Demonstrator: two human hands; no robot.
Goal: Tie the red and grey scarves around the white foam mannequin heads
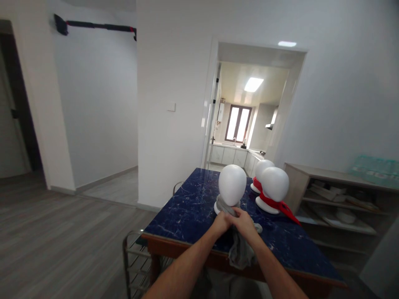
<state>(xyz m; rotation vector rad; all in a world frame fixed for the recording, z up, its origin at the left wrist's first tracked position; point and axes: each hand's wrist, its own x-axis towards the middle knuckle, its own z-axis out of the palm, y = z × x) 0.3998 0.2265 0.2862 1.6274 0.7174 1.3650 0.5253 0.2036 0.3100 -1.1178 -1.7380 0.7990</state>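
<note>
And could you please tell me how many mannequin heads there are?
3: one mannequin head wearing a grey scarf; right of it, another in a red scarf, partly hiding the third.

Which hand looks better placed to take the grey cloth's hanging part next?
Probably the right hand: the hanging grey cloth drops almost directly below it, while the left hand sits farther left.

At two o'clock a doorway (262, 53) opens onto a kitchen (229, 155), its window (238, 123) bright in a dark frame, a lit panel (254, 84) overhead. Towards three, a blurred, pale-green pack (375, 170) sits atop a shelf unit (314, 171). A black pole (99, 26) reaches across at half past ten; grey plank floor (62, 241) spreads at eight, a metal-barred frame (125, 253) standing at seven.
</note>
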